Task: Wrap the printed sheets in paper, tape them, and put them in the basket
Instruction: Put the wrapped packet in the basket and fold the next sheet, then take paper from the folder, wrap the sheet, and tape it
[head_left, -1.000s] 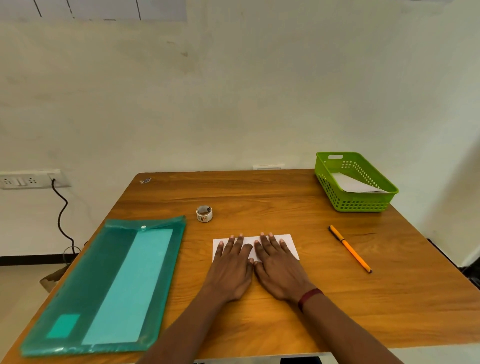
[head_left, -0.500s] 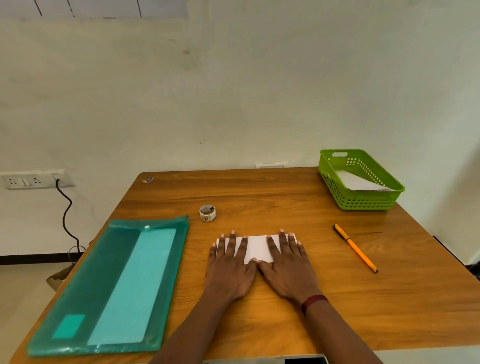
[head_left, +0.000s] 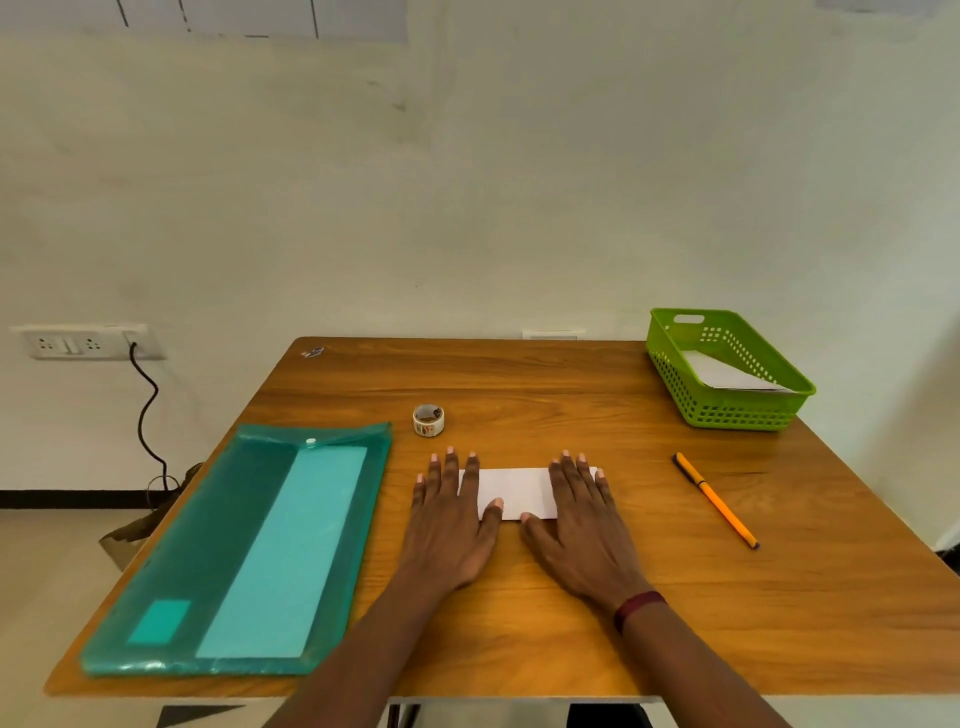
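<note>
Left hand (head_left: 447, 514) is flat, fingers straight and spread, palm down on the left end of the folded white packet (head_left: 519, 491). Right hand (head_left: 582, 519) does the same on the right end. Neither grips, both press. The packet lies on the desk (head_left: 519, 623), long axis left-right, only its middle strip showing. No tape visible on it, so taping is likely next. Tape roll (head_left: 428, 420) sits just beyond the left hand's fingertips, so the left hand is nearer and the right can pin the packet. Green basket (head_left: 737, 413) is at the far right corner, well apart, with a white sheet (head_left: 727, 371) inside. Orange pen (head_left: 716, 500) lies between packet and basket. Teal folder (head_left: 249, 545) lies left.
</note>
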